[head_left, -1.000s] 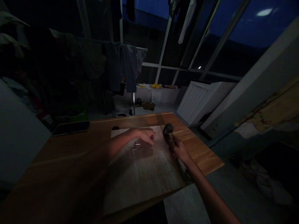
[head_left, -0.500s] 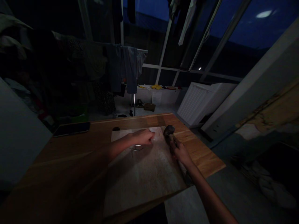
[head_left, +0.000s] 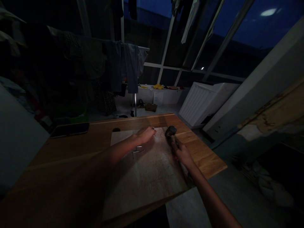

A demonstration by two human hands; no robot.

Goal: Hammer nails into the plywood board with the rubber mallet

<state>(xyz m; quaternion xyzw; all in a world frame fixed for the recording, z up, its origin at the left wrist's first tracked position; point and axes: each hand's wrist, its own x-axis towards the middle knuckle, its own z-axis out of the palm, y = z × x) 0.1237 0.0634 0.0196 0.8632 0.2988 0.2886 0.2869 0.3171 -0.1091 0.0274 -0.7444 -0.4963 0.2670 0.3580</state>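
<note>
My right hand (head_left: 184, 155) is wrapped round the handle of a hammer (head_left: 171, 131), its dark head raised a little above the right edge of a pale wooden board (head_left: 147, 180). Over the far part of that board, my left hand (head_left: 146, 134) is closed in a pinch, fingertips down near the surface. A nail seems to be between those fingers, mostly hidden in the dim light. Several thin shiny nails (head_left: 139, 146) are on the board just below my left wrist.
The board rests on a wooden table (head_left: 204, 158). A dark phone (head_left: 70, 129) lies at the table's left, and a small dark round thing (head_left: 116, 129) sits by the board's far corner. Beyond stand a white ribbed cabinet-like unit (head_left: 197, 101) and hanging clothes (head_left: 114, 66).
My left hand has turned and lifted slightly, its fingertips now pinching above the board. The hammer in my right hand has barely moved. The whole view has shifted a little.
</note>
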